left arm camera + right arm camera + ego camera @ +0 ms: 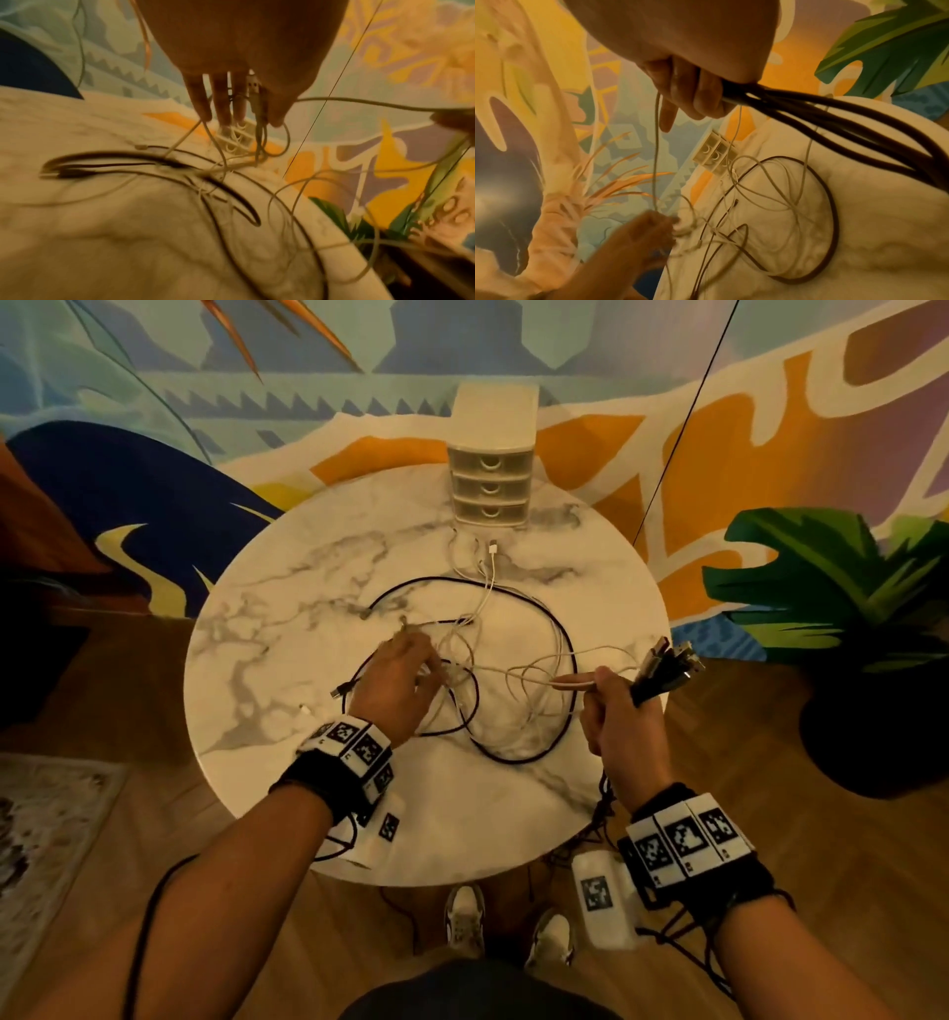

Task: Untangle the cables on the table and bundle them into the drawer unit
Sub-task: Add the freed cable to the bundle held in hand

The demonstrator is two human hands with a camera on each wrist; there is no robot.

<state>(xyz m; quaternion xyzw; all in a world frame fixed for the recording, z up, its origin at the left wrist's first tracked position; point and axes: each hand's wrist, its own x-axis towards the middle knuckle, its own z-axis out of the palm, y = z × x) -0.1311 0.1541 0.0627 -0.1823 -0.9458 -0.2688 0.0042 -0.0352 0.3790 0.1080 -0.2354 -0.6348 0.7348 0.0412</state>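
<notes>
- On the left half of the round marble table (287,629), the left hand (395,683) is reaching down into the tangle, its fingers (199,99) hooking thin white cables (464,649) and a USB plug (253,85) between them.
- Across the middle of the tabletop, a long black cable (562,629) is lying in wide loops, crossing over and under the white strands.
- At the far edge of the table, the small three-drawer unit (490,487) is standing with all drawers closed, one white connector (493,548) lying just before it.
- Over the right rim, the right hand (624,721) is gripping a bundle of thick black cables (834,125) in its curled fingers, while also pinching one white cable that is stretching toward the left hand.
</notes>
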